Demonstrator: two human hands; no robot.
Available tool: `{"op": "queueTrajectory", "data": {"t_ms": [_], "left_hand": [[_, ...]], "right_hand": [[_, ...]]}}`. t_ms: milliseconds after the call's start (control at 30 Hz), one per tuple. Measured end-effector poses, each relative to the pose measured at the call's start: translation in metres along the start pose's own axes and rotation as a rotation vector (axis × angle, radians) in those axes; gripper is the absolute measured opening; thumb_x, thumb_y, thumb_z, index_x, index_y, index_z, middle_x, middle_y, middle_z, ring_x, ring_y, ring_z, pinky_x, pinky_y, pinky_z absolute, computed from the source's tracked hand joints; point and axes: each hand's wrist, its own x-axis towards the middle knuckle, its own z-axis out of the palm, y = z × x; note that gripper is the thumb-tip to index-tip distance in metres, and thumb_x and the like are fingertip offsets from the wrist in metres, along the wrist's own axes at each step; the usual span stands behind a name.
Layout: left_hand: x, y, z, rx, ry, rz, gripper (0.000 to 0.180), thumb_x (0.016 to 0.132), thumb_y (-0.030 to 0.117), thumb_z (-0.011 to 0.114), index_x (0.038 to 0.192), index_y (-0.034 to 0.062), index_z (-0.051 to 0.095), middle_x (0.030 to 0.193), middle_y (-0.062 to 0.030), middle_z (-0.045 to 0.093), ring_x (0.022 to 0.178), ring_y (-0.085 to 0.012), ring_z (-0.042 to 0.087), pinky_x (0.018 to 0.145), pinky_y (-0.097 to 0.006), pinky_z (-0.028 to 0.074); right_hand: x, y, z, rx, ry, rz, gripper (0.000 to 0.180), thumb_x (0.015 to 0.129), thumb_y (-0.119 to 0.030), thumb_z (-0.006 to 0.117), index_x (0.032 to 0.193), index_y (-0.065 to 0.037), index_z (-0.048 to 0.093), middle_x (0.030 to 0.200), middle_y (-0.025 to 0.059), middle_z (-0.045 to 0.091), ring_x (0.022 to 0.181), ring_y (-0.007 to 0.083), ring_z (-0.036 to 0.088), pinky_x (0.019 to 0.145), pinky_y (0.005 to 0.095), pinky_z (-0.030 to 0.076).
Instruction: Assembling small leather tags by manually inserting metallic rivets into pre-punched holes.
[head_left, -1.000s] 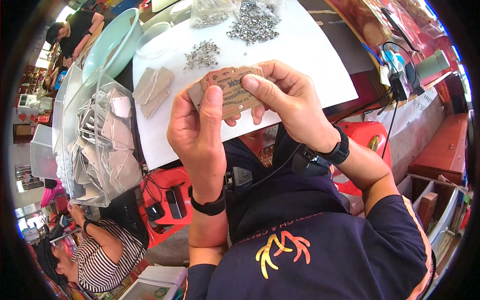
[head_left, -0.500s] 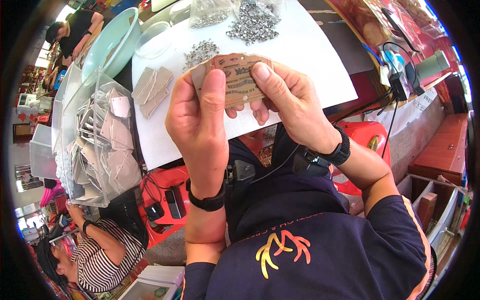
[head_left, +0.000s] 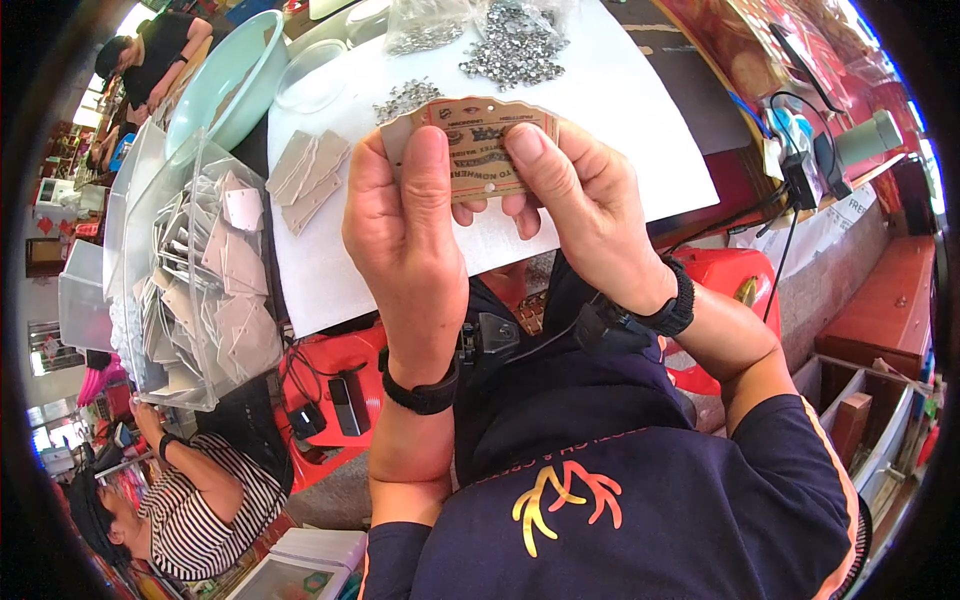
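Between both hands I hold a tan printed card with small holes at its top and bottom edges. My left hand pinches its left side, thumb on the printed face. My right hand grips the right side the same way, thumb across the print. Fingertips of both hands show below the card; the rest of the fingers are behind it. Beyond the card, a small heap of shiny metal pieces lies on the white table surface. To its left is a loose stack of grey-beige cards.
A clear plastic bin full of similar cards stands at left. Behind it are a pale green basin and a clear round lid. A larger metal-piece pile lies at the back. Two other people work at left; cables run along the right.
The card has tilted slightly, and its top edge sits a little higher. My left hand has shifted slightly right. Both hands keep hold of the card.
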Motion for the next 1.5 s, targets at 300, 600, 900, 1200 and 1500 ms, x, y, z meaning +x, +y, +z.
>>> {"op": "queueTrajectory", "data": {"t_ms": [300, 600, 900, 1200, 1500], "left_hand": [[-0.005, -0.003, -0.007, 0.019, 0.081, 0.050, 0.020, 0.101, 0.022, 0.053, 0.110, 0.0052, 0.058, 0.092, -0.0007, 0.063, 0.070, -0.0051, 0.053, 0.059, -0.020, 0.039], [-0.006, -0.010, -0.013, 0.045, 0.195, 0.024, 0.020, 0.103, 0.023, 0.048, 0.104, 0.0042, 0.054, 0.084, 0.0014, 0.057, 0.067, -0.0037, 0.046, 0.058, -0.019, 0.038], [-0.006, -0.025, -0.029, 0.037, 0.239, -0.073, 0.019, 0.103, 0.022, 0.049, 0.105, 0.0039, 0.055, 0.083, 0.0009, 0.057, 0.066, -0.0038, 0.045, 0.058, -0.020, 0.038], [-0.013, -0.034, -0.039, -0.024, 0.286, -0.077, 0.017, 0.098, 0.018, 0.057, 0.108, 0.0032, 0.055, 0.091, -0.0036, 0.063, 0.069, -0.0059, 0.051, 0.058, -0.021, 0.040], [-0.019, -0.041, -0.049, -0.089, 0.297, -0.113, 0.020, 0.098, 0.018, 0.058, 0.111, 0.0035, 0.056, 0.096, -0.0049, 0.065, 0.073, -0.0070, 0.055, 0.059, -0.022, 0.041]], "right_hand": [[0.008, 0.004, 0.008, -0.221, 0.014, -0.042, 0.032, 0.100, -0.031, 0.054, 0.104, -0.001, 0.066, 0.071, 0.0003, 0.060, 0.063, 0.0043, 0.053, 0.054, 0.0220, 0.044], [0.020, 0.017, 0.015, -0.210, -0.059, 0.076, 0.038, 0.101, -0.036, 0.051, 0.101, -0.001, 0.067, 0.066, -0.0001, 0.057, 0.056, 0.0049, 0.050, 0.048, 0.0229, 0.042], [0.031, 0.041, 0.017, -0.121, -0.140, 0.215, 0.039, 0.101, -0.036, 0.050, 0.112, -0.002, 0.066, 0.068, -0.0008, 0.055, 0.054, 0.0050, 0.049, 0.047, 0.0213, 0.043], [0.022, 0.047, 0.025, -0.009, -0.135, 0.315, 0.037, 0.102, -0.032, 0.049, 0.116, -0.002, 0.065, 0.073, -0.0011, 0.058, 0.059, 0.0033, 0.047, 0.050, 0.0188, 0.043], [0.021, 0.062, 0.026, 0.020, -0.128, 0.320, 0.034, 0.102, -0.031, 0.051, 0.112, -0.002, 0.066, 0.072, -0.0016, 0.058, 0.058, 0.0032, 0.047, 0.050, 0.0188, 0.043]]}}
